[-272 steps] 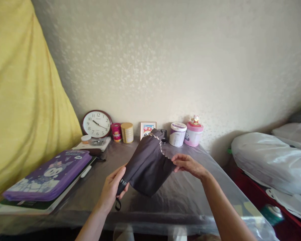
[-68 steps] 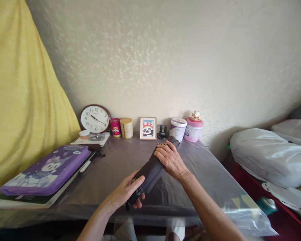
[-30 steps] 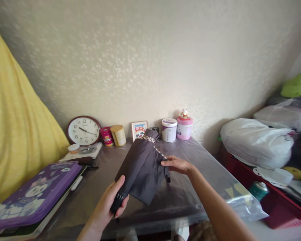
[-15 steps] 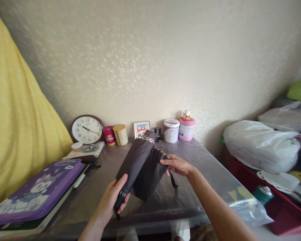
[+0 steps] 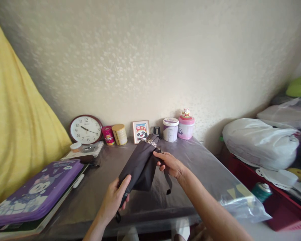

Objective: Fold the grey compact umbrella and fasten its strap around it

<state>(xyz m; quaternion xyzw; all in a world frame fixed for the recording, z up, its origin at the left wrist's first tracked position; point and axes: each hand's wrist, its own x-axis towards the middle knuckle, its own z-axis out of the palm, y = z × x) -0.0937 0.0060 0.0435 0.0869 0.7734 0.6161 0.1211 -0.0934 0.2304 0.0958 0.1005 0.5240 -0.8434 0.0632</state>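
Note:
A dark folding umbrella (image 5: 137, 165), collapsed short with its canopy loosely gathered, is held tilted above the table, its checked trim toward the wall. Wrapped around the handle end is my left hand (image 5: 116, 194), thumb lying along the top. On the canopy's right side, close to the checked edge, my right hand (image 5: 171, 164) pinches a fold of the fabric between thumb and fingers. A dark strap (image 5: 168, 182) dangles below my right hand. The handle itself is mostly covered by my left palm, with a short loop hanging beneath it.
Along the wall stand a clock (image 5: 86, 129), a pink can (image 5: 108, 135), a yellow can (image 5: 119, 134), a panda picture frame (image 5: 141, 131) and two tubs (image 5: 170, 130). A purple case (image 5: 37, 190) lies left. White bags (image 5: 260, 142) and a red bin (image 5: 283, 211) are at right.
My right hand has drawn the canopy fabric left and slightly up, closer against the umbrella's shaft, so the loose flap is narrower. My left hand still grips the handle end.

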